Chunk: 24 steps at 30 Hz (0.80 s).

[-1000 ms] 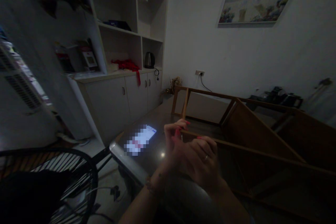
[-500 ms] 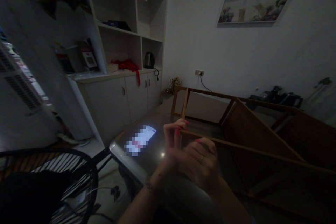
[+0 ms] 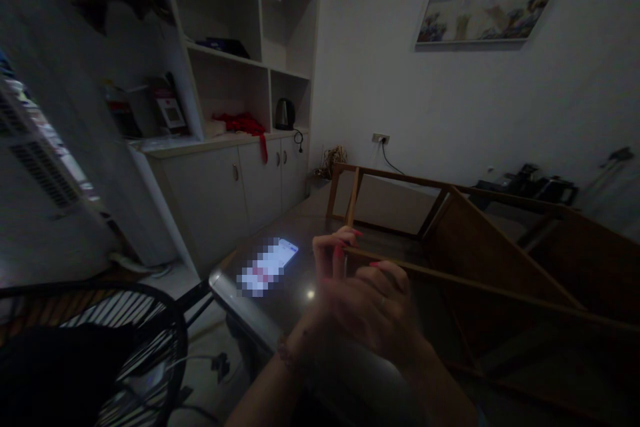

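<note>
A brown wooden frame [image 3: 440,273] with slanted panels lies on its side on a glossy dark table [image 3: 270,320]. My left hand [image 3: 327,273], a bracelet at its wrist, has its fingers bent around the near end of the frame's front rail. Close against it, my right hand [image 3: 383,310] is closed beside the same rail end, fingers curled and a ring on one of them. What its fingertips hold, if anything, is hidden in the dim light. To the left of both hands a lit phone [image 3: 270,267] lies face up, its screen partly blurred out.
A black woven chair [image 3: 165,320] stands at the lower left, with a cable and plug [image 3: 220,365] beyond it. White cabinets [image 3: 205,193] hold a kettle [image 3: 285,113] and red cloth [image 3: 243,123]. Dark items [image 3: 540,183] sit behind the frame, near the wall.
My right hand has turned and shifted very slightly beside the rail end. The left hand, the frame and the phone stay almost where they were.
</note>
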Motion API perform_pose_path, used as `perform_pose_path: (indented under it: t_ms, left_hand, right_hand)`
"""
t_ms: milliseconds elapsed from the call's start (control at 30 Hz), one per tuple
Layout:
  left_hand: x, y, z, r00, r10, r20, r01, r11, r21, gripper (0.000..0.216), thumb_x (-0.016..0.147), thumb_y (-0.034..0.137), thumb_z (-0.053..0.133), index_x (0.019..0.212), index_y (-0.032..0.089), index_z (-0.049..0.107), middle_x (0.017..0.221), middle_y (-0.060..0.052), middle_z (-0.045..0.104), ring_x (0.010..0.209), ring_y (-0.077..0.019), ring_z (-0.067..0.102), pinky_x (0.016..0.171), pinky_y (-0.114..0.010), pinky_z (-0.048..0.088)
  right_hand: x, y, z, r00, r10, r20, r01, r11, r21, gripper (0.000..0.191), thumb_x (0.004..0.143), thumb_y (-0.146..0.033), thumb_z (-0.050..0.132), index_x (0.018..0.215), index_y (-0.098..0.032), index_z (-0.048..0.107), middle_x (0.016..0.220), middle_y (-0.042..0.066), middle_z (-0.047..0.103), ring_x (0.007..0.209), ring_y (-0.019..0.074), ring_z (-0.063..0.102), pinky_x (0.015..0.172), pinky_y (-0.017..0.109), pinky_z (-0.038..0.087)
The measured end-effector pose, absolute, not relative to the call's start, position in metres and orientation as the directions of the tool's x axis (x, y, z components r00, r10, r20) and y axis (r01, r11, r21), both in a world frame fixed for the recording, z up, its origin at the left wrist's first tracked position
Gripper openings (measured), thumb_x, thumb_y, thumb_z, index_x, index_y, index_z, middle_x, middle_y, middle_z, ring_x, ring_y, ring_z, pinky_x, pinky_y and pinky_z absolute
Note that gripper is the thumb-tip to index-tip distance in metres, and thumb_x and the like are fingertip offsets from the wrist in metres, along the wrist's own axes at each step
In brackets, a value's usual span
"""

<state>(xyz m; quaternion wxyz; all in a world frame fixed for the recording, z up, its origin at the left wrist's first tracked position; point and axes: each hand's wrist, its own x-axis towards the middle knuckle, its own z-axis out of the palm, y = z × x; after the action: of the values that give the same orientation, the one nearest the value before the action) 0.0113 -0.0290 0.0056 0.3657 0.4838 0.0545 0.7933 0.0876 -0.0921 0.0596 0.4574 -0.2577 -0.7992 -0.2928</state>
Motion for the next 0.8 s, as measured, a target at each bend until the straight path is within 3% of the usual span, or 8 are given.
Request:
perform_pose_path:
  t_ms: [167,500,800]
  left_hand:
    - [0.0071,-0.0309,0.0057,-0.213,0.649,0.730,-0.526,-0.706,0.475,0.007,0.104,0.035,0.047,0.105,0.029,0.050,0.093,0.001,0.060,0.108,-0.0192,0.063,0.097,-0.042,0.049]
    - [0.0144,-0.0302,0.0091,-0.291,0.651,0.701,-0.548,-0.714,0.435,0.012,0.104,0.039,0.048,0.100,0.028,0.049,0.089,0.002,0.062,0.099,-0.0181,0.064,0.094,-0.042,0.050]
    - [0.0076,-0.0278,0.0034,-0.209,0.641,0.739,-0.537,-0.707,0.461,0.007,0.105,0.037,0.047,0.106,0.031,0.049,0.094,0.003,0.060,0.110,-0.0175,0.062,0.098,-0.041,0.047]
  right_hand:
    - [0.0899,-0.0909,0.0572,-0.371,0.140,0.918,0.700,0.692,0.177,0.008,0.101,-0.025,0.057,0.094,-0.023,0.060,0.075,-0.007,0.074,0.074,0.0117,0.064,0.091,0.032,0.039]
    - [0.0936,-0.0941,0.0612,-0.441,0.101,0.892,0.701,0.659,0.272,0.014,0.104,-0.025,0.054,0.101,-0.023,0.067,0.079,-0.007,0.076,0.077,0.0123,0.061,0.086,0.032,0.038]
    - [0.0955,-0.0923,0.0632,-0.397,0.236,0.887,0.629,0.774,0.075,0.033,0.108,-0.030,0.042,0.086,-0.024,0.066,0.074,-0.005,0.072,0.077,0.0149,0.056,0.084,0.033,0.036]
